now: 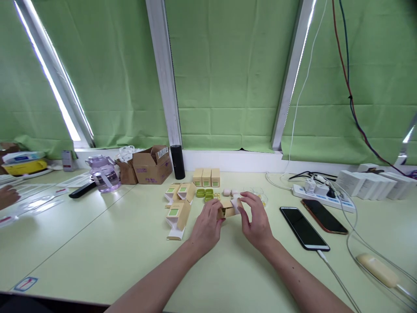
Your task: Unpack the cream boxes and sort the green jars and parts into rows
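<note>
Both my hands meet over the middle of the pale green table (97,243). My left hand (206,225) and my right hand (256,219) are closed on a small tan cardboard box (229,208) with its flaps open. Just beyond the box lie green plastic lids (204,193) and small cream-coloured caps (227,191). To the left of my hands lie open tan boxes with green labels (178,204). Three closed tan boxes (206,177) stand in a row further back.
Two phones (304,227) lie at the right, by a white power strip (321,195) with cables. White boxes (374,182) line the far right. A brown carton (151,164), black cylinder (177,161) and purple bottle (103,174) stand at the back. Another person's hand (7,195) shows at left.
</note>
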Action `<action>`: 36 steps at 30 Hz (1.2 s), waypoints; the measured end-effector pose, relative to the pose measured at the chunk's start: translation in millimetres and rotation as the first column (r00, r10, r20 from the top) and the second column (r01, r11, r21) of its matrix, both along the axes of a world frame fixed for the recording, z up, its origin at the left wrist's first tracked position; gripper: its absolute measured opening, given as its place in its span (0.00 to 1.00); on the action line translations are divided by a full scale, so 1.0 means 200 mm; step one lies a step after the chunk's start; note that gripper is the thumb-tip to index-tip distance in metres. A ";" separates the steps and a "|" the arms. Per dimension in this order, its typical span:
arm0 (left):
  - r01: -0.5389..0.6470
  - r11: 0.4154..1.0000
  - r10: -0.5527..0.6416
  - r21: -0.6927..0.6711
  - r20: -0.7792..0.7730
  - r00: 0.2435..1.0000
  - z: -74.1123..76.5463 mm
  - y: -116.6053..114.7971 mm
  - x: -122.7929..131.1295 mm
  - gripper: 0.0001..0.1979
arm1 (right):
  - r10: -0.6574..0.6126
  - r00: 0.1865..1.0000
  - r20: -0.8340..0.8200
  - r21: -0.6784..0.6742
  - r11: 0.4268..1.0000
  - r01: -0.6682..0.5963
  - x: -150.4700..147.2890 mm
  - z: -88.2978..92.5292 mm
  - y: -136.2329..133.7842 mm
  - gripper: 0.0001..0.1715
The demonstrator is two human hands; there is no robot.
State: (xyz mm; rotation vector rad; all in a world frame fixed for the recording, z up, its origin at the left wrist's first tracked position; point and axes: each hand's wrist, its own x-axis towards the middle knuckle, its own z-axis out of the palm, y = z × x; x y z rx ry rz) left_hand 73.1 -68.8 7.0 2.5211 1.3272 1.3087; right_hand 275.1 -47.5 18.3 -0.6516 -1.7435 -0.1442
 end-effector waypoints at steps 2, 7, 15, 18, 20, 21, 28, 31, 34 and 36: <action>0.015 1.000 -0.015 -0.009 0.006 1.000 0.00 0.00 0.00 0.19 | -0.021 1.000 0.022 0.043 0.999 0.020 0.02 0.00 0.02 0.23; 0.020 0.999 -0.019 -0.031 0.032 0.999 0.02 -0.01 0.01 0.22 | -0.076 0.994 0.077 0.110 0.992 0.068 0.06 -0.02 0.06 0.28; 0.007 0.998 -0.006 -0.066 0.014 1.000 0.01 -0.01 0.01 0.35 | -0.092 0.985 0.147 0.129 0.989 0.073 0.05 -0.04 0.09 0.35; 0.007 0.997 -0.006 -0.077 0.018 1.000 0.00 -0.01 0.00 0.36 | -0.068 0.983 0.168 0.040 0.997 0.062 0.03 -0.05 0.07 0.35; 0.009 0.997 -0.007 -0.080 0.027 1.000 0.00 -0.01 0.00 0.36 | -0.042 0.980 0.192 -0.019 0.999 0.047 0.01 -0.05 0.05 0.32; 0.011 0.997 -0.009 -0.078 0.032 0.999 0.00 -0.01 0.00 0.36 | -0.027 0.979 0.203 -0.046 0.998 0.037 0.00 -0.05 0.04 0.31; -0.024 0.995 0.032 -0.098 0.079 0.996 -0.01 0.00 0.00 0.34 | 0.045 0.987 0.156 -0.151 0.988 -0.021 -0.03 -0.03 -0.02 0.20; -0.025 0.994 0.036 -0.110 0.103 0.994 -0.01 0.00 0.00 0.34 | 0.069 0.986 0.149 -0.219 0.975 -0.035 -0.03 -0.02 -0.03 0.20; -0.020 0.993 0.034 -0.113 0.122 0.992 -0.01 0.01 0.00 0.33 | 0.081 0.981 0.177 -0.261 0.965 -0.033 -0.04 -0.02 -0.04 0.20; -0.024 0.993 0.040 -0.119 0.132 0.990 -0.01 0.01 0.00 0.33 | 0.080 0.976 0.202 -0.266 0.964 -0.024 -0.04 -0.02 -0.04 0.21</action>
